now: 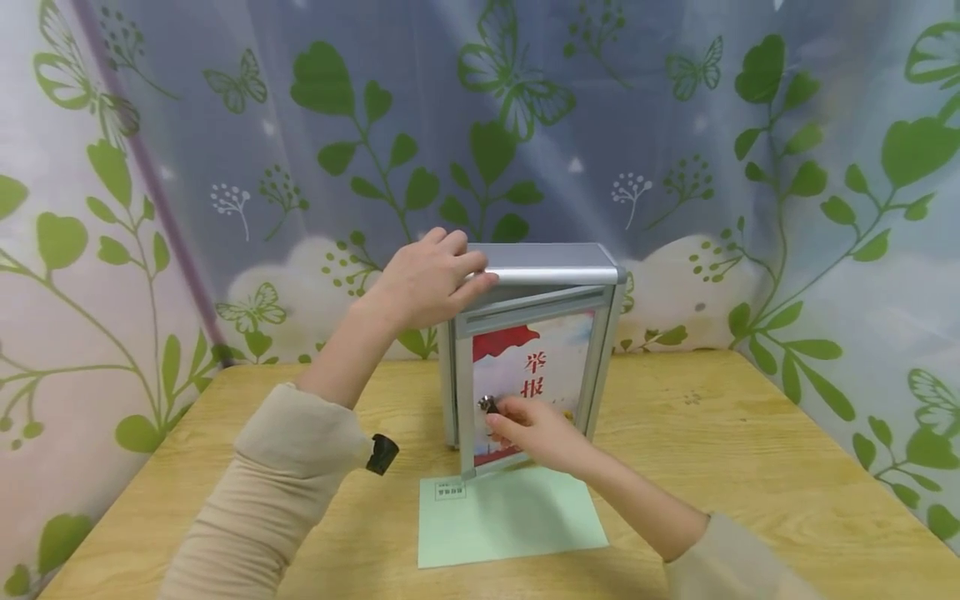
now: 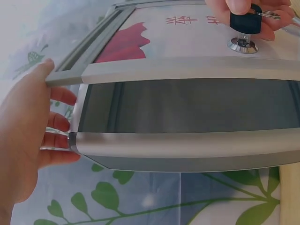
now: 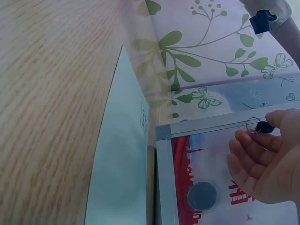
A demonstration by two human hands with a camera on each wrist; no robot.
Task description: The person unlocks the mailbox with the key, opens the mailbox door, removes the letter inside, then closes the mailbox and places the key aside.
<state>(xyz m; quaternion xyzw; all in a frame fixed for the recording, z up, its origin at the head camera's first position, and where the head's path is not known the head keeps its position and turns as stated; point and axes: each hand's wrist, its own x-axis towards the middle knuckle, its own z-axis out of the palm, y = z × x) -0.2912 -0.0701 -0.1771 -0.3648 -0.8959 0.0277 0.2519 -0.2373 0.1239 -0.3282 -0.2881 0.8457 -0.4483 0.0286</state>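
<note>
A metal-framed box (image 1: 536,257) with a picture panel and red characters stands upright on the table. Its front door (image 1: 555,333) is ajar, the left edge swung outward. At that edge a key with a black head (image 2: 245,21) sits in a round silver lock (image 2: 243,45), a wire ring hanging from it. My right hand (image 1: 543,429) pinches the key's head between thumb and fingers. Over the box's top left corner rests my left hand (image 1: 431,279), its thumb touching the door frame. The left wrist view shows the dark gap (image 2: 197,105) between door and box.
A pale green sheet or envelope (image 1: 517,517) with a small printed frame lies on the wooden table (image 1: 690,467) in front of the box. Behind stands a curtain (image 1: 420,125) with green leaves and butterflies. A black strap (image 1: 382,454) hangs at my left sleeve.
</note>
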